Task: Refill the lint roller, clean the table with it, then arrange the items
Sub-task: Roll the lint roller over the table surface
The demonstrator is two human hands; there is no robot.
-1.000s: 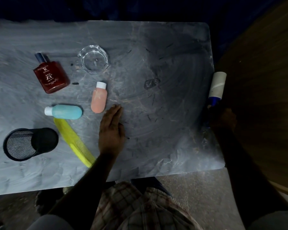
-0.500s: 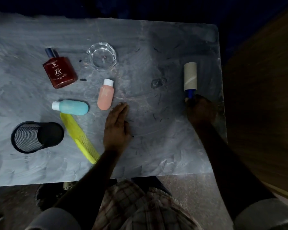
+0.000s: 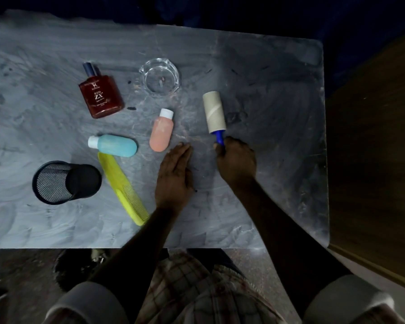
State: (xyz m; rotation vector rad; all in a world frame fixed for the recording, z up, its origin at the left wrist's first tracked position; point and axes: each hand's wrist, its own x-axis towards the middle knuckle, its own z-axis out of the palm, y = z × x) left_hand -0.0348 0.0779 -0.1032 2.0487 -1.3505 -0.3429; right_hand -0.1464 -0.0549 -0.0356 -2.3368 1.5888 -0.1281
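Observation:
My right hand (image 3: pixel 236 163) grips the blue handle of the lint roller (image 3: pixel 214 112), whose pale roll lies on the grey table (image 3: pixel 278 136) just right of the pink bottle (image 3: pixel 161 133). My left hand (image 3: pixel 174 176) rests flat on the table, fingers together, holding nothing, just left of the right hand. A red perfume bottle (image 3: pixel 101 95), a clear glass dish (image 3: pixel 160 77), a blue bottle (image 3: pixel 114 145), a yellow comb (image 3: pixel 123 189) and a black mesh cup (image 3: pixel 64 182) lying on its side sit to the left.
Small dark specks and lint dot the table around the dish and the hands. A wooden panel (image 3: pixel 372 148) stands along the table's right edge. My lap in a checked cloth (image 3: pixel 197 291) is below the near edge.
My right hand has carried the lint roller leftward from the table's right edge to the middle, next to the pink bottle. The left hand stays flat in place.

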